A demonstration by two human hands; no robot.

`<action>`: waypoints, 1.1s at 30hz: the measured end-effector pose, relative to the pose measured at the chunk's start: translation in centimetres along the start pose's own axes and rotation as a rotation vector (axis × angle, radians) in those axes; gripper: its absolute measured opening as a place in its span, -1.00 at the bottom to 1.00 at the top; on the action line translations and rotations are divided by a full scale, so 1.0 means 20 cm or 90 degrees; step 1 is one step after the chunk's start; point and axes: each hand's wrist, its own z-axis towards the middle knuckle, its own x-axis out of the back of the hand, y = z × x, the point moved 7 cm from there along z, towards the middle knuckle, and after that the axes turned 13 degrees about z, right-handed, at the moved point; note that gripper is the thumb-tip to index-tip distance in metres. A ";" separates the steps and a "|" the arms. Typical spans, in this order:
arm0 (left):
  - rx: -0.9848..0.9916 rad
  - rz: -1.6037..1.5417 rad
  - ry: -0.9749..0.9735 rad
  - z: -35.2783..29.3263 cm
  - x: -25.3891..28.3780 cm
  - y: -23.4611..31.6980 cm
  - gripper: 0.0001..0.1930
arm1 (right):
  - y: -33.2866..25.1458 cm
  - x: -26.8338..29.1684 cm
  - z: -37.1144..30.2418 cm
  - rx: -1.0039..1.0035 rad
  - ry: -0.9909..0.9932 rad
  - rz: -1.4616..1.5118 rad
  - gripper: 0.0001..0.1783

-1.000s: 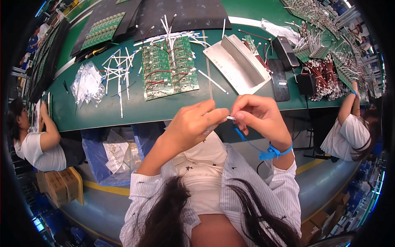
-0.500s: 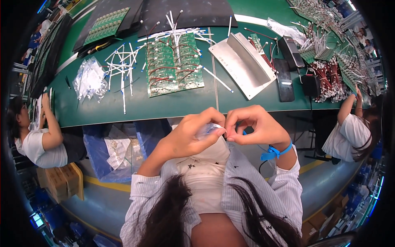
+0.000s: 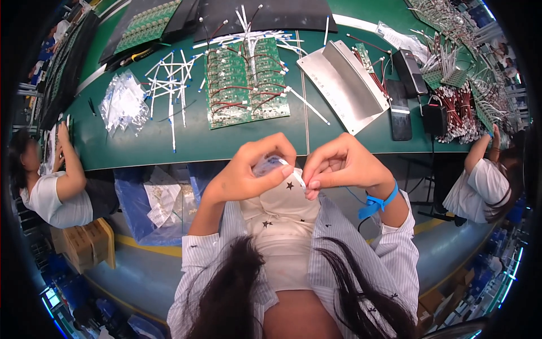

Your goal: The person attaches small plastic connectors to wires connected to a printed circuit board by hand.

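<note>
"What's changed over the last second?"

"A second ago the fingertips met around a short piece of white. Half a second ago they were together again, most of it hidden. Now the left hand [image 3: 248,176] and right hand [image 3: 351,169] stand slightly apart, and a longer stretch of white strip [image 3: 299,179] shows between them."

"And the left hand's pose?"

"Its back faces up, the index finger arched over and the thumb laid toward the right. Crumpled clear plastic [image 3: 266,165] is caught in the curl, and the thumb presses beside the strip's left part."

"The right?"

"Wrist bent, with a blue band [image 3: 379,204] around it, fingers curled and pointing down to the left. Thumb and index are pinched together on the strip's right end."

"So where is the strip?"

"Between the hands, slanting down to the right, at the near side of the green table [image 3: 141,152] and in front of the person's body. Farther off, the circuit board panel [image 3: 248,85] lies left of the metal bracket [image 3: 330,79]."
</note>
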 end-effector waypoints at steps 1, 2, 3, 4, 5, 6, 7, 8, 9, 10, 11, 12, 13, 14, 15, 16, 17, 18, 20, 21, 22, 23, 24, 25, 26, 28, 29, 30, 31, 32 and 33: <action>0.002 -0.039 -0.002 0.00 0.01 -0.02 -0.92 | 0.00 0.00 0.01 -0.004 -0.006 0.020 -0.87; 0.005 -0.078 -0.003 0.01 0.02 -0.03 -0.92 | 0.00 -0.01 0.01 -0.007 -0.011 0.040 -0.87; -0.003 -0.078 0.027 0.02 0.02 -0.04 -0.89 | 0.00 -0.01 0.02 -0.009 -0.011 0.041 -0.87; -0.001 -0.078 0.028 0.02 0.02 -0.04 -0.89 | 0.00 -0.01 0.03 -0.015 -0.008 0.045 -0.88; 0.003 -0.075 0.023 0.03 0.02 -0.05 -0.87 | 0.00 -0.01 0.04 -0.021 -0.006 0.049 -0.88; 0.008 -0.072 0.019 0.03 0.02 -0.06 -0.86 | 0.00 -0.01 0.05 -0.022 -0.006 0.049 -0.88; 0.008 -0.073 0.019 0.03 0.03 -0.06 -0.86 | 0.00 -0.01 0.05 -0.030 -0.001 0.050 -0.88; 0.017 -0.065 0.003 0.03 0.03 -0.06 -0.89 | 0.01 -0.01 0.05 -0.038 0.004 0.050 -0.88; 0.025 -0.057 -0.012 0.03 0.03 -0.06 -0.92 | 0.01 -0.01 0.06 -0.039 0.004 0.050 -0.88; 0.026 -0.057 -0.011 0.03 0.03 -0.06 -0.92 | 0.00 -0.01 0.06 -0.034 -0.004 0.035 -0.88; 0.025 -0.034 -0.001 0.03 0.04 -0.07 -0.92 | 0.00 -0.02 0.06 -0.029 -0.011 0.020 -0.87; 0.023 -0.011 0.008 0.03 0.04 -0.07 -0.92 | 0.00 -0.02 0.06 -0.029 -0.012 0.020 -0.87; 0.024 -0.011 0.008 0.03 0.04 -0.07 -0.92 | 0.00 -0.02 0.07 -0.038 -0.005 0.013 -0.86; 0.019 0.001 0.013 0.04 0.05 -0.06 -0.92 | 0.01 -0.02 0.07 -0.047 0.002 0.005 -0.86; 0.013 0.013 0.017 0.04 0.05 -0.05 -0.93 | 0.01 -0.02 0.07 -0.046 0.003 0.006 -0.86; 0.013 0.013 0.017 0.04 0.05 -0.03 -0.93 | 0.01 -0.02 0.07 -0.051 0.003 0.006 -0.86; 0.041 0.015 0.006 0.04 0.05 -0.03 -0.91 | 0.01 -0.02 0.07 -0.055 0.003 0.006 -0.85; 0.070 0.017 -0.004 0.05 0.04 -0.03 -0.89 | 0.01 -0.02 0.07 -0.054 0.003 0.005 -0.85; 0.066 0.021 -0.001 0.05 0.03 -0.03 -0.90 | 0.02 -0.02 0.07 -0.047 0.012 -0.012 -0.85; 0.062 0.024 0.002 0.05 0.03 -0.02 -0.91 | 0.02 -0.02 0.07 -0.045 0.012 -0.013 -0.85; 0.061 0.025 0.003 0.05 0.03 -0.02 -0.91 | 0.02 -0.02 0.07 -0.046 0.008 -0.013 -0.85; 0.064 0.036 -0.004 0.05 0.03 -0.01 -0.91 | 0.03 -0.02 0.07 -0.047 0.004 -0.013 -0.86; 0.066 0.047 -0.010 0.05 0.03 -0.01 -0.91 | 0.03 -0.02 0.07 -0.046 0.002 -0.014 -0.86; 0.065 0.048 -0.010 0.05 0.03 -0.01 -0.91 | 0.03 -0.02 0.07 -0.047 -0.003 -0.025 -0.89; 0.067 0.046 -0.013 0.05 0.02 -0.01 -0.91 | 0.03 -0.02 0.07 -0.049 -0.008 -0.036 -0.92; 0.068 0.045 -0.016 0.05 0.01 -0.01 -0.90 | 0.04 -0.02 0.07 -0.048 -0.011 -0.045 -0.91; 0.083 0.041 -0.032 0.04 0.00 -0.01 -0.91 | 0.05 -0.02 0.07 -0.048 -0.013 -0.053 -0.90; 0.099 0.038 -0.049 0.04 -0.01 -0.02 -0.91 | 0.05 -0.02 0.07 -0.047 -0.014 -0.054 -0.90; 0.098 0.039 -0.048 0.04 0.00 -0.03 -0.91 | 0.05 -0.03 0.07 -0.041 -0.021 -0.072 -0.90; 0.083 0.041 -0.050 0.04 -0.01 -0.02 -0.92 | 0.06 -0.03 0.07 -0.035 -0.028 -0.090 -0.90; 0.068 0.044 -0.052 0.04 -0.01 -0.03 -0.93 | 0.06 -0.04 0.06 -0.035 -0.028 -0.091 -0.90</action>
